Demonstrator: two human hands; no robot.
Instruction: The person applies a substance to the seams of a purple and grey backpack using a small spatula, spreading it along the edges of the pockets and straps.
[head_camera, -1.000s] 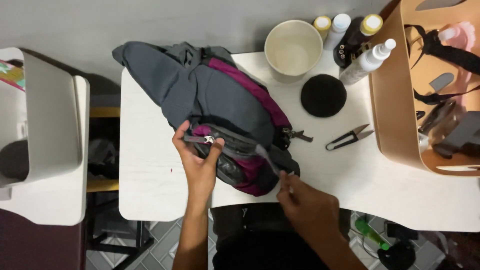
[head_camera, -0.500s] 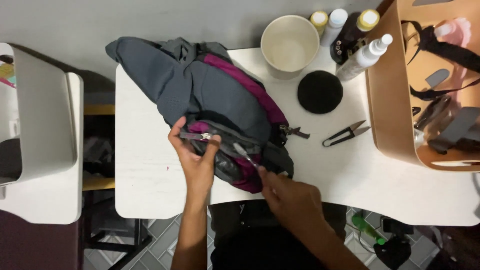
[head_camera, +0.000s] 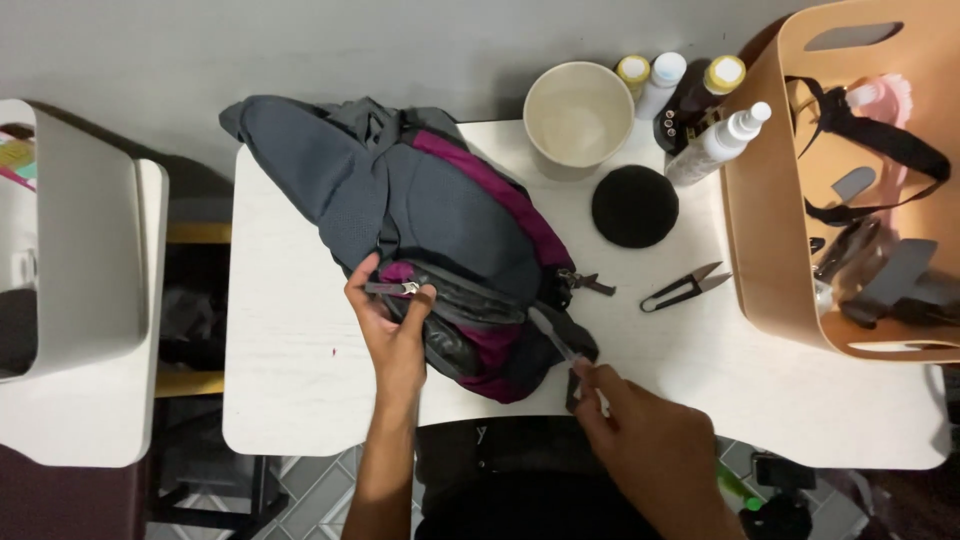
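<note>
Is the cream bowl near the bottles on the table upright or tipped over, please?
Upright: the cream bowl shows its round mouth and bare inside from above.

My hands, the left hand (head_camera: 392, 330) and the right hand (head_camera: 640, 440), are bare, no gloves, rings or sleeves; my forearms are uncovered, and dark clothing covers my lap.

We work at a white table (head_camera: 300, 380). On it lie a grey and magenta backpack (head_camera: 440, 230), a cream bowl (head_camera: 578, 113), a black round pad (head_camera: 634, 206), thread snips (head_camera: 685, 288), bottles (head_camera: 715, 148) and a tan bin (head_camera: 770, 220).
</note>
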